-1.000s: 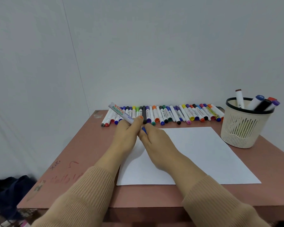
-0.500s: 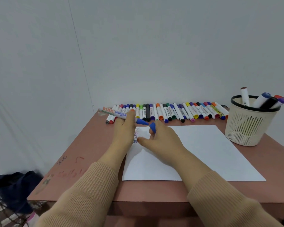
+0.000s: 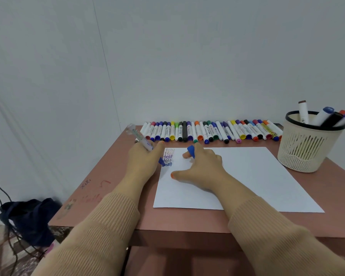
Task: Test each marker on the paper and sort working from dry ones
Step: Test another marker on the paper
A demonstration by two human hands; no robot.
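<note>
We note the cap (image 3: 191, 151) has come off within the last second: the right hand (image 3: 203, 166) holds it between curled fingers, thumb spread on the paper (image 3: 247, 176). The left hand (image 3: 143, 162) grips the blue marker (image 3: 142, 140), whose tip is now lowered beside the test words (image 3: 168, 157). In our judgement the trial stroke is imminent, with sorting pending

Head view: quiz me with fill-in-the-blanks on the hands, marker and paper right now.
The left hand holds an uncapped ____ marker at the paper.
The right hand pinches the marker's ____.
The word written repeatedly on the paper is ____.
Missing: blue; cap; test.
</note>
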